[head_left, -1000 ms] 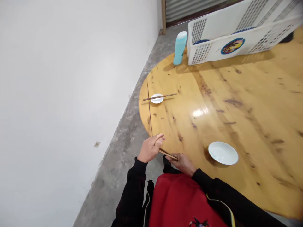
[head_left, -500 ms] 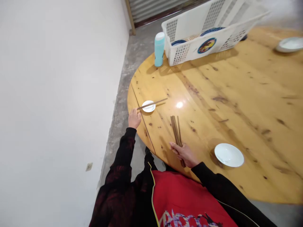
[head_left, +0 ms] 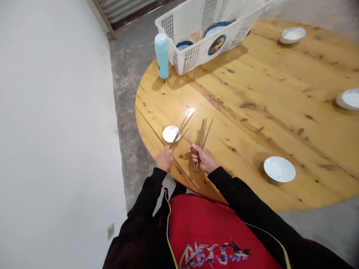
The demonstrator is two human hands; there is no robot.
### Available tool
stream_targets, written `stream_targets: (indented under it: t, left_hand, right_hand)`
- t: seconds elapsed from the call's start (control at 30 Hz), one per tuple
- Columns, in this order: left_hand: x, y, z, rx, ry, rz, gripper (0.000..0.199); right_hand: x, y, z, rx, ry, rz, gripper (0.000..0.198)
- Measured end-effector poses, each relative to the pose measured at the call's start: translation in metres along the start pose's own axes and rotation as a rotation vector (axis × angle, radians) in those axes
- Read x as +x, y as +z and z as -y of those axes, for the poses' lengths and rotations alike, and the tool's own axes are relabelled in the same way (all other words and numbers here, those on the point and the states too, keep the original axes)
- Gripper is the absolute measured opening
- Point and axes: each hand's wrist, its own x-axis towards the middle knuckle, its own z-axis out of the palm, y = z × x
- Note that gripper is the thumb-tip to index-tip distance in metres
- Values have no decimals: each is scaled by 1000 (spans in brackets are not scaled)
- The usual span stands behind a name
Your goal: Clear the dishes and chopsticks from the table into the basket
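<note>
Spanning most of the view, a round wooden bench [head_left: 266,104] carries a white basket [head_left: 202,33] at its far edge, with a teal bottle [head_left: 162,56] just beside it. Nearer, the right hand [head_left: 204,158] has its fingers clamped on a bundle of chopsticks [head_left: 201,140]. The left hand [head_left: 164,158] pinches a chopstick pair [head_left: 181,129] lying across a small white dish [head_left: 170,133].

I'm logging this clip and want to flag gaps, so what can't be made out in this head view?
- Left hand: whether its grip closes on the chopstick pair lying across the small dish; the fingers are turned away.
- Bundle of chopsticks in the right hand: the count, too thin and overlapping.
- Basket: its contents, hidden by its wall; its far end is cut off by the top edge.
</note>
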Motion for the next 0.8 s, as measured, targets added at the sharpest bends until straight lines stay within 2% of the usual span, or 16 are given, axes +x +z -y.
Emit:
stream_targets:
  t: [0.1, 0.23, 0.33, 0.47, 0.57, 0.67, 0.7, 0.8]
  left_hand:
    - [-22, 13, -29, -98, 85, 122, 36]
    - [-31, 26, -58, -113, 180, 127, 37]
    - [-28, 32, -64, -83, 242, 98, 36]
    - [-23, 35, -53, -126, 362, 103, 32]
    - [-14, 29, -43, -317, 376, 37, 29]
    - [2, 13, -47, -631, 311, -69, 25]
    - [8, 6, -54, -751, 312, -77, 31]
    - [20, -15, -81, -1115, 384, -15, 72]
  right_hand:
    - [9, 15, 0, 33, -96, -45, 46]
    - [11, 22, 1, 54, -149, -159, 54]
    - [11, 19, 2, 63, -165, -219, 55]
    - [9, 15, 3, 63, -181, -174, 56]
    - [5, 12, 6, 17, -265, -167, 56]
    - [-3, 5, 7, -206, -424, -215, 52]
    - [-5, 2, 6, -301, -458, -227, 51]
    - [-13, -5, -1, -513, -516, -237, 48]
